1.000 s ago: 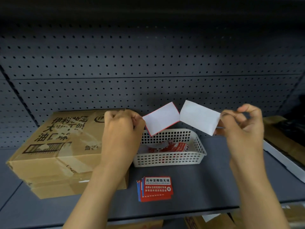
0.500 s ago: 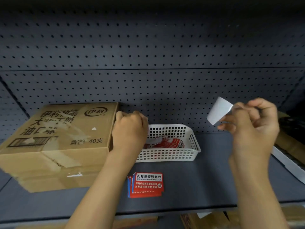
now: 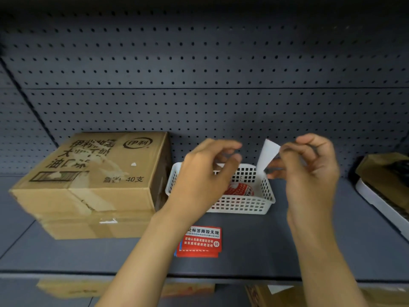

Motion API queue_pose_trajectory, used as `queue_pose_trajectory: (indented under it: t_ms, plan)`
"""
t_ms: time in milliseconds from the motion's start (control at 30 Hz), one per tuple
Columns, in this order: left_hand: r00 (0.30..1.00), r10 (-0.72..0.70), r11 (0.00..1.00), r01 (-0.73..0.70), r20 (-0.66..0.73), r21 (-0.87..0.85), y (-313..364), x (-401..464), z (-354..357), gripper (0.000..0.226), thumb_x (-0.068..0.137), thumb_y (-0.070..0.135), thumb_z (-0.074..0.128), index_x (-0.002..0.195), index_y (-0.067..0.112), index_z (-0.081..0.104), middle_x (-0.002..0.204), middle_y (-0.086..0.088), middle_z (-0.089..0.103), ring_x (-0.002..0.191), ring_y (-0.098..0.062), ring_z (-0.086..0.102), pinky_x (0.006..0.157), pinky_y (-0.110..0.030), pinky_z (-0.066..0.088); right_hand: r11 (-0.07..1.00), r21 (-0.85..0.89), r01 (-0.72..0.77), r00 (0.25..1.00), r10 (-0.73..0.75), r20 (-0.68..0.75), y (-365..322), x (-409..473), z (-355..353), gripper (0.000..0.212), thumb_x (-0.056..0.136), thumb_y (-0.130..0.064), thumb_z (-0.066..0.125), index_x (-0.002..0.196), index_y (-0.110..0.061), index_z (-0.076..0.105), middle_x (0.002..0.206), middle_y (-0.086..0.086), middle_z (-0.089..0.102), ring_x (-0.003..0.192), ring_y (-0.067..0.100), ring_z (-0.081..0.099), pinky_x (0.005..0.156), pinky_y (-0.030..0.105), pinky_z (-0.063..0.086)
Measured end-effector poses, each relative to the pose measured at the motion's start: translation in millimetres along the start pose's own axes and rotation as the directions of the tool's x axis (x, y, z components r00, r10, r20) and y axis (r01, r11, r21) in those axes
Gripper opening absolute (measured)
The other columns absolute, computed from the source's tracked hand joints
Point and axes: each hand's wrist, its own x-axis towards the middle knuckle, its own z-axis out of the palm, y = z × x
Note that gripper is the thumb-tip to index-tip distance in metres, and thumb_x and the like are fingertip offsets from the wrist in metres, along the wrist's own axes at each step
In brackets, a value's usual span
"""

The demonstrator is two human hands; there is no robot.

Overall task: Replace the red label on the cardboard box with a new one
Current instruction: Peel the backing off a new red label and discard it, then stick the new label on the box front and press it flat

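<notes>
In the head view we see the right hand (image 3: 309,165) raised over the right part of the shelf (image 3: 309,240), its fingers pinched together on a white paper slip (image 3: 266,155) that stands up just above the back right corner of the white basket (image 3: 243,206). The left hand (image 3: 205,173) is over the left half of the basket, fingers curled and a little apart; it is blurred and we cannot tell if it holds anything. Crumpled red labels (image 3: 240,189) lie inside the basket. The cardboard box (image 3: 97,178) stands at the left side of the shelf, just beside the basket, and we see no red label on its visible faces. A stack of new red labels (image 3: 200,241) lies near the front edge of the shelf, in front of the basket.

Half a second ago the left hand was a closed fist at the left rim of the basket; now it is more open and further right, nearer to the right hand. The right hand holds the slip as before.
</notes>
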Motion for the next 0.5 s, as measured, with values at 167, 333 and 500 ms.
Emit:
queue_pose_trajectory:
  t_ms: [167,333,500]
  plan:
    - [0.998,0.020,0.997,-0.015,0.066,-0.074,17.4,-22.3,-18.9,0.041,0.089,0.032,0.074,0.129,0.029,0.067,0.118,0.016,0.069,0.108,0.002,0.065,0.088,-0.009,0.048,0.998,-0.038,0.043,0.997,-0.041,0.066,5.6,-19.4,23.1,0.032,0.093,0.005,0.063,0.094,-0.027,0.058,0.079,-0.011,0.073,0.071,-0.001,0.071,0.067,0.023,0.058]
    - [0.998,-0.005,0.998,0.000,-0.070,-0.069,9.1,-38.7,-34.9,0.037,0.085,0.018,0.078,0.121,0.026,0.072,0.103,0.018,0.073,0.096,0.005,0.070,0.086,-0.009,0.051,0.988,-0.076,0.131,0.973,-0.113,0.202,1.3,-47.4,45.5,0.029,0.096,0.001,0.062,0.092,-0.028,0.060,0.084,-0.008,0.075,0.076,-0.003,0.072,0.067,0.013,0.054]
    - [0.980,-0.110,0.973,0.072,-0.168,-0.221,-10.8,-58.2,-67.4,0.022,0.097,0.016,0.064,0.111,0.028,0.076,0.093,0.013,0.080,0.085,0.002,0.075,0.080,-0.023,0.059,0.983,-0.076,0.167,0.952,-0.140,0.272,-6.3,-77.0,66.4,0.025,0.106,-0.009,0.051,0.100,-0.033,0.058,0.094,-0.003,0.079,0.081,0.015,0.076,0.070,0.035,0.062]
